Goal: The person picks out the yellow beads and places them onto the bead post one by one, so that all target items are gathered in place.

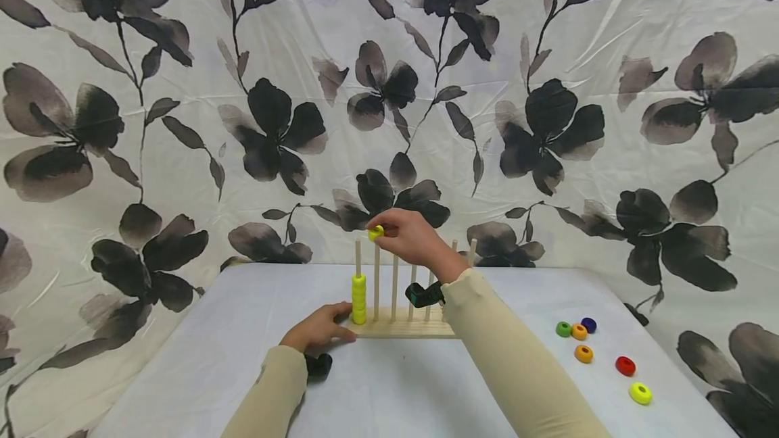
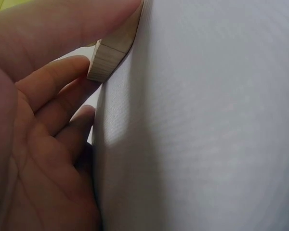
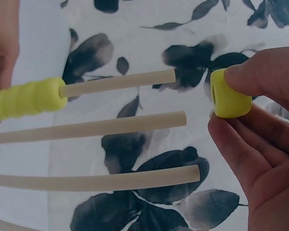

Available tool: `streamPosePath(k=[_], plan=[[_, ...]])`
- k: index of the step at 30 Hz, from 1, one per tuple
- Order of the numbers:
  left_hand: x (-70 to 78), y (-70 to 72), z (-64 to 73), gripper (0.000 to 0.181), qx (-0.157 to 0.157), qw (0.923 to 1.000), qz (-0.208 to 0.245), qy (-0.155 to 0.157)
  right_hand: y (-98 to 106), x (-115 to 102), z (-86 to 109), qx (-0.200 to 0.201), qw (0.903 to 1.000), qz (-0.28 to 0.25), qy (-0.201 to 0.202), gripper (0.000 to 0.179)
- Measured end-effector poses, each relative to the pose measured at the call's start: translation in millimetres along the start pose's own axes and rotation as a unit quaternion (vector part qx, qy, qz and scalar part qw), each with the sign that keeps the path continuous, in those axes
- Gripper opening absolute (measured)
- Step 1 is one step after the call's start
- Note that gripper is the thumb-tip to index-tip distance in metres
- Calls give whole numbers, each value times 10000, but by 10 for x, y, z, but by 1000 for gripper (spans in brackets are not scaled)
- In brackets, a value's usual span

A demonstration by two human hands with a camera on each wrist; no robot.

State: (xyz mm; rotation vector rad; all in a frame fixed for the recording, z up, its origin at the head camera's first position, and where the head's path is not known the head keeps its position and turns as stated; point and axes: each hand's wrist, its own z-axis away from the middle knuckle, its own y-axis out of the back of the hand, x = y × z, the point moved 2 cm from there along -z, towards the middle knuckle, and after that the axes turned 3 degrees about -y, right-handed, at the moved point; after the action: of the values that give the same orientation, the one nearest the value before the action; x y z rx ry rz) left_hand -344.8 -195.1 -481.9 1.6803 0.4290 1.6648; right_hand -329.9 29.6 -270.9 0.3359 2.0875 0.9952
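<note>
A wooden peg stand (image 1: 404,331) with a row of upright pegs stands on the table. Several yellow beads (image 1: 359,299) are stacked on its leftmost peg, whose upper part is bare. My right hand (image 1: 409,238) pinches one more yellow bead (image 3: 233,98) between thumb and fingers. In the right wrist view that bead is just past the peg tips, apart from them, its hole facing the pegs. At the stand's left end, my left hand (image 1: 319,328) grips the base (image 2: 108,57), thumb along the front and fingers round the end.
Loose beads lie on the table to the right: a green bead (image 1: 563,329), a dark blue bead (image 1: 588,324), two orange ones, a red bead (image 1: 625,366) and a yellow bead (image 1: 640,393). A floral cloth (image 1: 389,120) hangs behind the white table (image 1: 243,303).
</note>
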Motion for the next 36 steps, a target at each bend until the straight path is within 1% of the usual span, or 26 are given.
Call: streamPosePath(k=[6,14,18,22,31,36], plan=[[-9,-4,-1,80,21,10000,6,-54,-45,-7,-57,15,9998,-68,-168,25],[5,8,8,80,-30,10000,12,1,-101,-20,-134,100,9997,-85,-186,23],[7,9,13,81,-54,9999,100,35,-134,-29,-169,63,9995,-208,-210,22],[13,11,15,82,-97,9999,89,67,-175,-26,-194,38,9995,-248,-188,22],[14,5,7,81,-59,9997,37,216,-231,-23,-213,-71,9992,-210,-329,21],[6,2,8,80,-59,9998,22,186,-265,-20,-221,-94,9993,-99,-357,21]])
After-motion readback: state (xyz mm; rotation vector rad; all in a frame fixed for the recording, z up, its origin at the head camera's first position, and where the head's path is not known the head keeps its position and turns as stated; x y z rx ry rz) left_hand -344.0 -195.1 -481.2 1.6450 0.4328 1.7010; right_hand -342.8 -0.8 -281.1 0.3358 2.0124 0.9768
